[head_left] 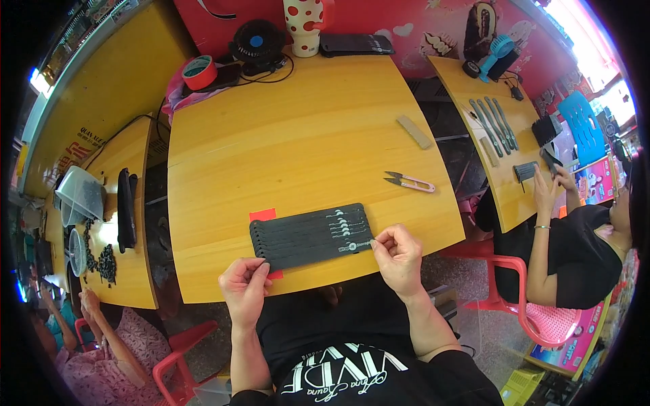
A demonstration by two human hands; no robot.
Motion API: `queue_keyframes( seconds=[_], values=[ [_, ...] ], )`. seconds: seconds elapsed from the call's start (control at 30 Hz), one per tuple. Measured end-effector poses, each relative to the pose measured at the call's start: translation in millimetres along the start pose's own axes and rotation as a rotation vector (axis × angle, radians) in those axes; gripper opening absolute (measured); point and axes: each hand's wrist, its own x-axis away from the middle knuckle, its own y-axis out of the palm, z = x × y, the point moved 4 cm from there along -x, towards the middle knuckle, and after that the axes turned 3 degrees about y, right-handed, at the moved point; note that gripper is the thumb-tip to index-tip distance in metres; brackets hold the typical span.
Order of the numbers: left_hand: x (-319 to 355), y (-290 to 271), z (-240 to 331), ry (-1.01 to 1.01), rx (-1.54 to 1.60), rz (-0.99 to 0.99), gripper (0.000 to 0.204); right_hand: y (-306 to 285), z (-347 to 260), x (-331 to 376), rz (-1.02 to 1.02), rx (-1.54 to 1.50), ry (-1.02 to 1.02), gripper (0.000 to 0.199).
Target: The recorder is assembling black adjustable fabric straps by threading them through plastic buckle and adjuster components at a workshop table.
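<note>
A row of overlapping flat black strips (298,234) lies on the yellow table close in front of me. Their left ends are rounded, and pale printed marks run down near the right ends. My left hand (245,287) pinches the left end of the nearest strip (311,255) between thumb and fingertips. At that strip's right end, my right hand (399,256) has thumb and forefinger closed on it. Red tape (263,214) shows under the row at its left, sticking out at the far and near edges.
Small pink-handled thread snips (410,182) and a tan bar (414,132) lie at the table's right. A black fan (257,44), a tape roll (199,72) and a spotted tumbler (303,27) stand along the back. Co-workers sit at tables (504,196) on both sides.
</note>
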Motion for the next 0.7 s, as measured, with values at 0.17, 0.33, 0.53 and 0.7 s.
queue_keyframes(
  seconds=[0.17,0.33,0.53,0.7],
  values=[
    [0.7,-0.5,-0.7,0.001,0.003,-0.001,0.003,-0.2,-1.5,0.3,-0.005,0.014,0.004,0.016],
    [0.6,-0.3,-2.1,0.002,0.004,-0.012,0.003,-0.5,0.9,1.0,0.0,0.032,-0.001,0.016],
    [2.2,-1.2,-0.3,-0.002,0.003,0.006,0.003,-1.4,1.8,1.0,-0.028,-0.003,0.045,0.015],
    [2.2,0.5,-3.0,-0.002,-0.001,0.004,0.002,-4.3,1.2,1.4,-0.043,-0.022,0.052,0.013]
  ],
)
